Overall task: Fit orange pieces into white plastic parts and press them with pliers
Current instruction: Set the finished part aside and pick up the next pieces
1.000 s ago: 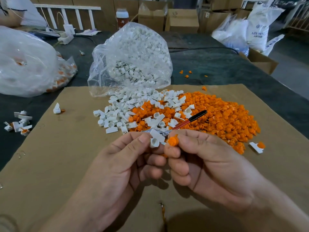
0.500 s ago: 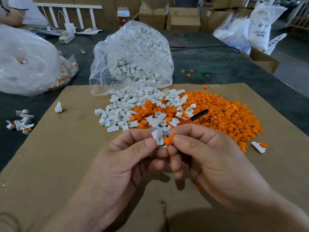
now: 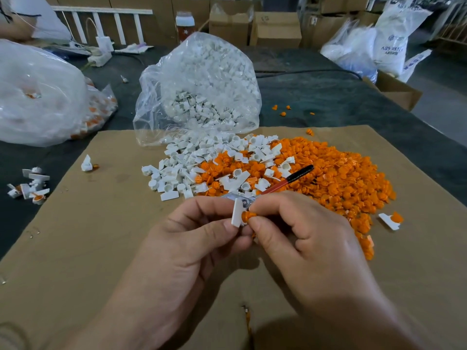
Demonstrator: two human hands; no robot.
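My left hand (image 3: 199, 238) pinches a white plastic part (image 3: 237, 212) between thumb and fingers. My right hand (image 3: 300, 233) pinches an orange piece (image 3: 246, 216) against that part's side and also holds pliers (image 3: 290, 180) with red and black handles, whose metal jaws show just above the white part. Behind my hands lie a heap of orange pieces (image 3: 341, 183) and a heap of white parts (image 3: 202, 162) on brown cardboard (image 3: 88, 236).
An open clear bag of white parts (image 3: 199, 89) stands behind the heaps. A big clear bag (image 3: 38, 97) sits at the left. Several fitted parts (image 3: 30, 185) lie at the cardboard's left edge, one more (image 3: 390, 219) at the right. Boxes and sacks stand at the back.
The orange piece in my right hand has moved left and now meets the white part held by my left hand. Both hands have drawn closer together.
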